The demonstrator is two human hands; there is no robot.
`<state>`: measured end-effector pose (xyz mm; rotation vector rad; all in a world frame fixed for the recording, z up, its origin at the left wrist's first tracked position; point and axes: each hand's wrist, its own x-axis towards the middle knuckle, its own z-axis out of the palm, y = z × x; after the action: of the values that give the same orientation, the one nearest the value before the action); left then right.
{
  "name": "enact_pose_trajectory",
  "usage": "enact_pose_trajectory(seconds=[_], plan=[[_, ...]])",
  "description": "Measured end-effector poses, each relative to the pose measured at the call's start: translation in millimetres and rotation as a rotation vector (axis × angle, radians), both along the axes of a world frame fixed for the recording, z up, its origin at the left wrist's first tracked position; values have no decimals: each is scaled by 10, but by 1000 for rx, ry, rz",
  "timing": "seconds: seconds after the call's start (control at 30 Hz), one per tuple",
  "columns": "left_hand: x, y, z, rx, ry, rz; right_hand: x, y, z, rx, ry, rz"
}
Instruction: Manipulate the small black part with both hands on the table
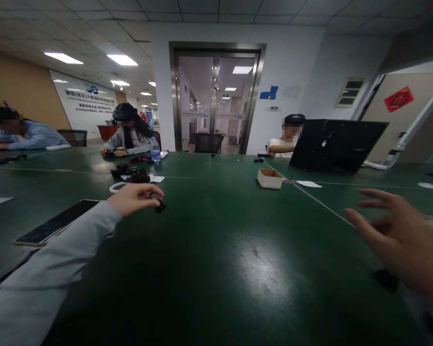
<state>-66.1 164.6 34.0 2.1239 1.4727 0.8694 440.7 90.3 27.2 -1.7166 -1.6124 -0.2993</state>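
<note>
Apparently at a holding step, pinching a small black object [160, 206] in the left hand [135, 198], left of centre, over the bench [209, 250], with the right hand [400, 235] spread and seemingly unladen at lower right. Next, likely calls for a steady pinch. Must mind the dark gear [139, 176] and white ring [111, 188] just beyond, the phone [59, 222] beside the grey sleeve [77, 254], and, farther off, the open box [270, 181] right of centre.

A clear water bottle [155, 150] stands on the green surface [209, 216], near a person [144, 138] in gray. A big black screen [332, 144] partly hides another person [282, 148]. A dark chair [209, 143] sits by two tall glass doors [234, 91]. Red paper [399, 99] is stuck on a pale door [377, 122], and bright lights [122, 60] shine above.
</note>
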Motion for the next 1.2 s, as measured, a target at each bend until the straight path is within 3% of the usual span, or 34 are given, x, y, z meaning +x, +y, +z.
enact_pose_trajectory(seconds=[0.07,0.13,0.2,0.27,0.33,0.4,0.53,0.7,0.9,1.2], plan=[[200,350,-100,-17,-146,-77,-657,302,135,-181,125,350],[433,691,-268,-38,-301,-100,-1233,718,61,-514,261,623],[684,975,-491,-83,-509,-63,-1690,1170,-166,-771,410,659],[928,1181,-743,-110,-801,22,-2037,1564,-450,-880,617,612],[1129,1311,-990,-98,-1013,115,-2296,1838,-715,-883,896,651],[1264,1381,-1196,-88,-1055,132,-2474,1986,-922,-768,1167,739],[1345,1418,-1395,-97,-1024,99,-2588,2059,-1137,-574,1356,821],[1331,1376,-1382,-226,-1108,28,-2503,2039,-1161,-508,1424,802],[1312,1285,-1328,-218,-1096,64,-2471,1992,-1115,-535,1464,841],[1230,1272,-1325,-133,-921,194,-2452,1976,-1083,-586,1485,840]])
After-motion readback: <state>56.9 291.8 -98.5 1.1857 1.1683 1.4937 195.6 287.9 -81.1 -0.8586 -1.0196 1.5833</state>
